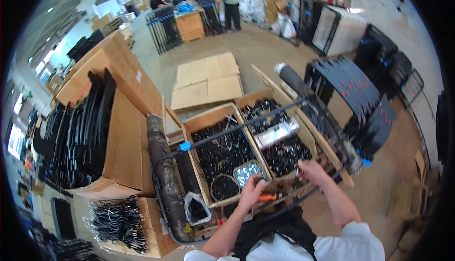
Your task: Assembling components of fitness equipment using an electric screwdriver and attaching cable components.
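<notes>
My left hand (251,192) is closed, fingers pinched at a small dark piece too tiny to name, just in front of a tray of shiny small parts (248,171). Above the near right side of the bins, my right hand (311,172) is closed around a small thin metallic piece (297,170). A black tube frame (227,131) with blue tape (185,146) lies across two cardboard boxes of small black parts (220,142). Beside my left hand is an orange-handled tool (268,197). A silver wrapped package (277,134) rests on the right box's parts.
To the left stands a big carton (128,147) of black panels, with a bundle of black cables (116,223) below it. A padded roll (166,171) runs along the left side, a wooden plank (322,145) along the right. Flattened cardboard (207,81) lies ahead; people work farther off.
</notes>
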Available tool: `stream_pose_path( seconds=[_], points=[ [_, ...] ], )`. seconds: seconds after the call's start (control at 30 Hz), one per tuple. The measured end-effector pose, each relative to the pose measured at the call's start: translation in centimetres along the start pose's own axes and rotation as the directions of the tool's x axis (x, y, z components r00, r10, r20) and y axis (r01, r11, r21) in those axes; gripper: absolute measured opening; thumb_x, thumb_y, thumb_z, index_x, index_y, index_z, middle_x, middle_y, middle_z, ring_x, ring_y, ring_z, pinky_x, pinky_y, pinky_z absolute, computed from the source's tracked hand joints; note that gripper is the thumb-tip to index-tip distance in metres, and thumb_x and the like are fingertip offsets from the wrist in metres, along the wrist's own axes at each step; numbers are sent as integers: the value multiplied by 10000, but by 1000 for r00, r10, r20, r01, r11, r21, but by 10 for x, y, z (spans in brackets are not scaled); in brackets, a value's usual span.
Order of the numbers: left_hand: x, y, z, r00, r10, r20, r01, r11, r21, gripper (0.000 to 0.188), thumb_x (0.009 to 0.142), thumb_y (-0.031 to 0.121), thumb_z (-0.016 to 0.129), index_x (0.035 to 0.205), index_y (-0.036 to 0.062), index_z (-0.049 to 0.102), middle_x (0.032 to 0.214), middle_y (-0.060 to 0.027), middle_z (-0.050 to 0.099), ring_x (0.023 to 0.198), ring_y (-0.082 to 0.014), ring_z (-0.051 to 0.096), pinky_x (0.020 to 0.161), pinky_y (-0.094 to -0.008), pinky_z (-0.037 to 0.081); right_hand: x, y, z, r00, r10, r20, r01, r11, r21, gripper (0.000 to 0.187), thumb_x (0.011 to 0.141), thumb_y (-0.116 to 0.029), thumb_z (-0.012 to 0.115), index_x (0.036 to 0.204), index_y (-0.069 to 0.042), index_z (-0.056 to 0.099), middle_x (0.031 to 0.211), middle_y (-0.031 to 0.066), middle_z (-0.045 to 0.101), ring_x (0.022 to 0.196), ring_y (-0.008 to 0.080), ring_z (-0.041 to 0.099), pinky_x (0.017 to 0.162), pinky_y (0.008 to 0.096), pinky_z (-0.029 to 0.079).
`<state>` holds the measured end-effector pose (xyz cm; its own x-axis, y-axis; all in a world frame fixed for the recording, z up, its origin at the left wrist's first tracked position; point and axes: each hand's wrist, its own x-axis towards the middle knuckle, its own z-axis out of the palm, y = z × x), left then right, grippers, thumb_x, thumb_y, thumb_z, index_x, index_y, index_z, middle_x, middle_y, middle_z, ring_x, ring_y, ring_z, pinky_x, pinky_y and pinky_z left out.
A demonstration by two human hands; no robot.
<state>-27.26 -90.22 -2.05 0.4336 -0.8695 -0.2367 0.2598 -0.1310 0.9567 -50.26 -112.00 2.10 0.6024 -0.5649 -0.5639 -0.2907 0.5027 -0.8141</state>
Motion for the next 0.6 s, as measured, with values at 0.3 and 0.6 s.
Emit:
stream_pose_path(
  seconds=[0.3, 0.6],
  points=[
    [-58, -27, 14, 997, -21, 69, 8, 981, 195, 351, 1058, 179, 623, 1369, 28, 563, 1066, -39, 687, 956, -104, 628, 865, -275, 524, 134, -82, 40, 822, -555, 126, 496, 590, -637, 335, 876, -104, 704, 1192, 7, 691, 1090, 151, 703, 984, 273, 676, 879, 387, 537],
    [-105, -30, 68, 985, -20, -169, 93, 895, 435, 389, 1031, 272, 635, 1371, 90, 584, 1075, -196, 726, 936, -306, 722, 836, -382, 551, 248, -160, 130, 573, -603, 556, 730, 67, -680, 354, 837, -91, 670, 1187, -47, 695, 1198, 162, 666, 1195, 364, 615, 1057, 444, 488]
  ],
)
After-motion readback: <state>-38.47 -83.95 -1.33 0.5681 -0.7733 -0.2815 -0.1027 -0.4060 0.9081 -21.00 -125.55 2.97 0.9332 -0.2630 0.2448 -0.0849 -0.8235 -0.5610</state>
